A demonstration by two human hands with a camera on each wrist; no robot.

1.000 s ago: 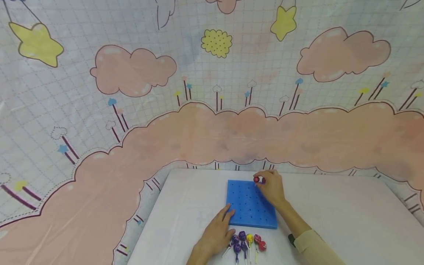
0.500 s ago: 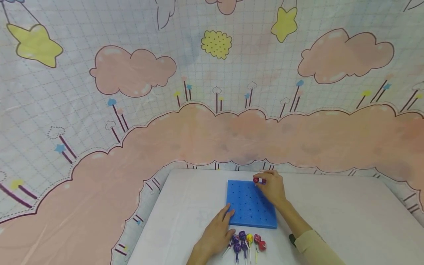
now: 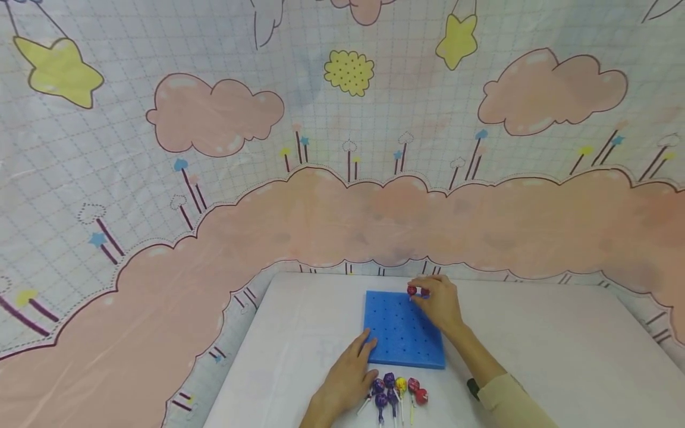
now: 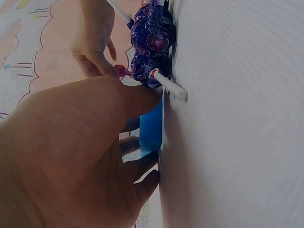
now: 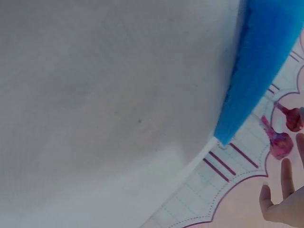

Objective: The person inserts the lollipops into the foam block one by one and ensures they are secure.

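A blue foam board (image 3: 401, 342) with rows of small holes lies on the table. My right hand (image 3: 444, 306) is over its far right part, pinching a red-wrapped lollipop (image 3: 411, 290) between thumb and finger near the far edge. Close beside it, a second red lollipop (image 5: 281, 145) stands in the board by the far corner. My left hand (image 3: 345, 377) rests at the board's left edge with fingers extended; in the left wrist view, fingers touch the board's side (image 4: 152, 128). The held lollipop's stick tip is too small to make out.
Near the board's front edge lie loose lollipops: several purple ones (image 3: 380, 400), a yellow one (image 3: 401, 385) and two red ones (image 3: 421, 396). The left thumb is right next to the purple ones. A patterned curtain (image 3: 342, 220) hangs behind the white table (image 3: 535, 356).
Both hands, the board and the lollipops keep practically the same places. The head view shifts only slightly.
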